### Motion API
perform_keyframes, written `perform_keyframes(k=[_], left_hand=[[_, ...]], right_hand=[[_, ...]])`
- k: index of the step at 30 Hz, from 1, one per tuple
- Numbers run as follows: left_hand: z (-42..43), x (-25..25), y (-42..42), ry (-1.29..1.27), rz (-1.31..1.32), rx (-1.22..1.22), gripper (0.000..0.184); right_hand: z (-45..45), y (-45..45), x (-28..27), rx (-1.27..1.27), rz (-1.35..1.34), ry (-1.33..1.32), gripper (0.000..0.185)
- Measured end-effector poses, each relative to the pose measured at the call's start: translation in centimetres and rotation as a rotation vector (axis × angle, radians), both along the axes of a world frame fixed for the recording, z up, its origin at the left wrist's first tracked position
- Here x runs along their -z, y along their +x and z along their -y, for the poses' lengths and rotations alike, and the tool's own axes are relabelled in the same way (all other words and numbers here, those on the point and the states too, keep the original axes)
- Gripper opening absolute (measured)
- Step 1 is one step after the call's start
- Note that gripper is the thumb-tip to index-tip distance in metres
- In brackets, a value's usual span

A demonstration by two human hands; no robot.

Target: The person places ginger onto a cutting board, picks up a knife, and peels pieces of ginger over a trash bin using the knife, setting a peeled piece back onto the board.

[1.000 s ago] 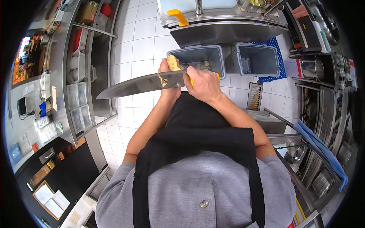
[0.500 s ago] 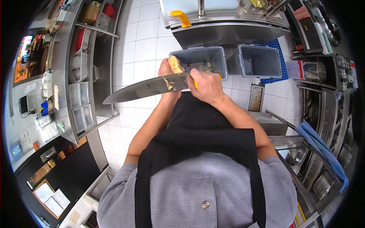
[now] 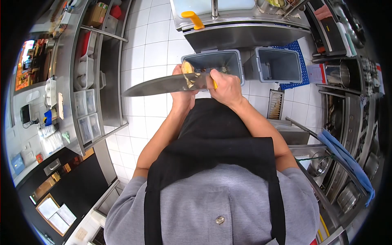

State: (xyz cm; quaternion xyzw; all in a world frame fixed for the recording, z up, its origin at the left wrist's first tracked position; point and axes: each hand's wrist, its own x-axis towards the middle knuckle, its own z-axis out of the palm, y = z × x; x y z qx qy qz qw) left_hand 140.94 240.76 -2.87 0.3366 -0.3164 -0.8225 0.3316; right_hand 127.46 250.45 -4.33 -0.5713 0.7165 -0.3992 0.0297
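Observation:
My left hand [image 3: 182, 98] is closed around a pale yellow piece of food [image 3: 187, 68], perhaps ginger; the blade hides part of the hand. Over it lies a large knife [image 3: 159, 85], its broad blade pointing left. My right hand [image 3: 227, 87] grips the knife's yellow handle, of which only a little shows. Pale peelings [image 3: 189, 83] cling to the blade near the food. Just beyond my hands stands a grey bin [image 3: 240, 67] with scraps at its bottom.
A second grey bin [image 3: 300, 67] stands to the right on a blue mat [image 3: 303, 61]. Ahead is a steel counter [image 3: 245, 36] with a yellow handle [image 3: 192, 19] at its edge. Steel shelving [image 3: 112, 77] runs along the left; a blue cloth [image 3: 347, 163] hangs at the right.
The knife has shifted right along the food, and its tip has risen in view. My right hand has moved slightly right with it. Less of the food shows above the blade.

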Motion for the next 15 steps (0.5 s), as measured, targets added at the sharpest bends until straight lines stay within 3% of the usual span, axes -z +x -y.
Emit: perform_keyframes(k=[6, 15], left_hand=[[-0.4, -1.8, -0.2, -0.018, 0.117, 0.011, 0.026], [0.2, 0.2, -0.7, -0.118, 0.088, -0.094, 0.029]], right_hand=[[0.5, -0.1, 1.1, 0.029, 0.046, -0.076, 0.019], [0.4, 1.7, -1.9, -0.081, 0.075, -0.053, 0.019]])
